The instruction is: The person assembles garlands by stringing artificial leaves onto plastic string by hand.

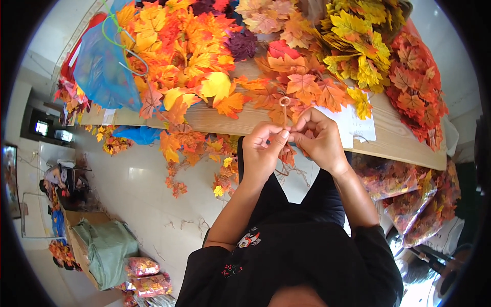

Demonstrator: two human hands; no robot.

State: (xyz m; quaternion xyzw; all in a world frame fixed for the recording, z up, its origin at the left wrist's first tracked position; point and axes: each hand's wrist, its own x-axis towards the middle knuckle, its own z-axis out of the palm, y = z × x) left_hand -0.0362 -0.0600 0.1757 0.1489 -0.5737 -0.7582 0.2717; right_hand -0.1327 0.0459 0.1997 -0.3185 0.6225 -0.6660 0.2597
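A thin brown artificial stem (285, 115) with a small ring-shaped loop at its top stands up between my hands, just over the table's near edge. My left hand (262, 153) pinches its lower part between thumb and fingertips. Close beside it, my right hand (321, 139) has its fingers curled and pressed together at the same spot, touching the stem. An orange artificial maple leaf (287, 155) and some thin brown strands hang below my fingers; whether they join the stem is hidden. Orange-red maple leaves (304, 86) lie on the table right beyond my hands.
The wooden table (394, 146) bears heaped yellow-orange leaves (189, 46), yellow-green leaves (358, 46), red leaves (417, 82) and white paper (364, 123). A blue plastic bag (105, 66) sits far left. Leaf-filled clear bags (409, 199) stand below right; a green-covered box (107, 250) lower left.
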